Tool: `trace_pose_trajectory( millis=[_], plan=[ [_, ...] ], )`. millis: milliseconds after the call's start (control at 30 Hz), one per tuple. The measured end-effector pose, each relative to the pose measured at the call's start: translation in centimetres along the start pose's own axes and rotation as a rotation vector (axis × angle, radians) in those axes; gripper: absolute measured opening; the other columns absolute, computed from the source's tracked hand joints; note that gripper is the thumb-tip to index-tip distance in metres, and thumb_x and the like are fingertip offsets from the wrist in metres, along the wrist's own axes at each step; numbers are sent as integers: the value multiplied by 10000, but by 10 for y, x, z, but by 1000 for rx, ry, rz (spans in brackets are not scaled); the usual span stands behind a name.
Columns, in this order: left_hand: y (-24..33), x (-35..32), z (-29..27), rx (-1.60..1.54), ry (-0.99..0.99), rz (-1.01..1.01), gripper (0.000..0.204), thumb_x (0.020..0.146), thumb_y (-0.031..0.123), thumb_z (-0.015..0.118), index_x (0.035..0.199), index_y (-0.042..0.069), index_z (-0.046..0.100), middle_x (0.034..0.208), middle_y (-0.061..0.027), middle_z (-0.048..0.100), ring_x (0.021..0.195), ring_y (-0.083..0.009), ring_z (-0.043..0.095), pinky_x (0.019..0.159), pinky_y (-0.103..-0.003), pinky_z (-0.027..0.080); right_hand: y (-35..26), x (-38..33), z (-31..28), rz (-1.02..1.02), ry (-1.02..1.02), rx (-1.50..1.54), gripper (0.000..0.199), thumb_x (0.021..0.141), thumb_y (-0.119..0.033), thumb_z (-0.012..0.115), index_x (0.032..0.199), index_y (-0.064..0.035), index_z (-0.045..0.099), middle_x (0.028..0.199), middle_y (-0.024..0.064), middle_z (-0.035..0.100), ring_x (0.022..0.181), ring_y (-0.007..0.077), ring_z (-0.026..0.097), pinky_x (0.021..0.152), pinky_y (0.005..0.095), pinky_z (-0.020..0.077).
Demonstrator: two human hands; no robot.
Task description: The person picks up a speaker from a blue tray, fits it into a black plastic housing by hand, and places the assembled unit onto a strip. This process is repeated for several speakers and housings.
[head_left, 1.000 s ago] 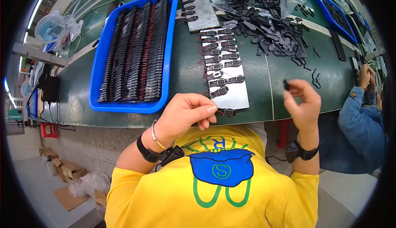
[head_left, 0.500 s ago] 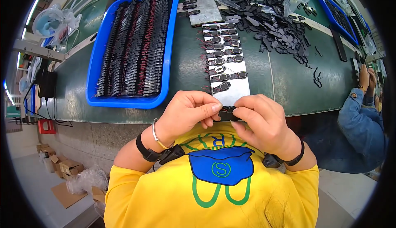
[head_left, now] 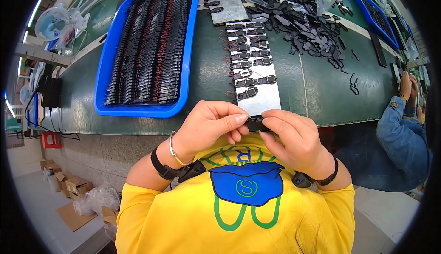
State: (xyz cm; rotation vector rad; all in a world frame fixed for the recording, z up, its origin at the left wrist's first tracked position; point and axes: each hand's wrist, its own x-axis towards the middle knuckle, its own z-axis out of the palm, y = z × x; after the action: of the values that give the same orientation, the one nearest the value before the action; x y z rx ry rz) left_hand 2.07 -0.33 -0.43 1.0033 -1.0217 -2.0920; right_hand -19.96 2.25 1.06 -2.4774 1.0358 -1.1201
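Note:
My left hand (head_left: 216, 123) and my right hand (head_left: 296, 132) meet at the table's near edge. Between their fingertips they pinch a small black speaker module (head_left: 255, 124); the fingers cover most of it. Just beyond lies a pale metal plate (head_left: 262, 101) carrying two columns of similar black speaker modules (head_left: 245, 64) with thin red wires off the left side. A second metal plate (head_left: 232, 10) with a few more modules sits behind it. To the left, a blue tray (head_left: 138, 111) is packed with rows of black modules and red wires.
A heap of flat black cut pieces (head_left: 298, 36) spreads at the far right beside a clear plastic bag (head_left: 327, 1). Another blue tray (head_left: 374, 17) stands farther right. A co-worker's denim sleeve (head_left: 399, 121) shows at the right edge. Cardboard boxes (head_left: 76, 187) lie on the floor at left.
My fingers have shifted slightly on the black module, which now shows less between them. The view has moved a little; the plates and trays otherwise look the same.

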Motion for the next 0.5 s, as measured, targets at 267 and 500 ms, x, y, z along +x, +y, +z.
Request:
trace_pose_trajectory(
  millis=[267, 500],
  plan=[
    [0, -1, 0, 23, -14, -4, 165, 932, 94, 595, 997, -43, 662, 817, -110, 699, 655, -111, 651, 602, -215, 535, -2, 0, 0, 20, -15, 3, 306, 647, 26, 747, 923, 8, 617, 924, 139, 664, 753, 278, 674, 611, 323, 543],
    [0, -2, -1, 30, -17, -3, 161, 932, 80, 588, 995, -51, 658, 824, -127, 702, 659, -127, 664, 609, -224, 543, -1, 0, 0, 19, -14, 13, 305, 649, 29, 746, 925, 9, 616, 914, 139, 661, 749, 281, 672, 609, 323, 542]
  ],
)
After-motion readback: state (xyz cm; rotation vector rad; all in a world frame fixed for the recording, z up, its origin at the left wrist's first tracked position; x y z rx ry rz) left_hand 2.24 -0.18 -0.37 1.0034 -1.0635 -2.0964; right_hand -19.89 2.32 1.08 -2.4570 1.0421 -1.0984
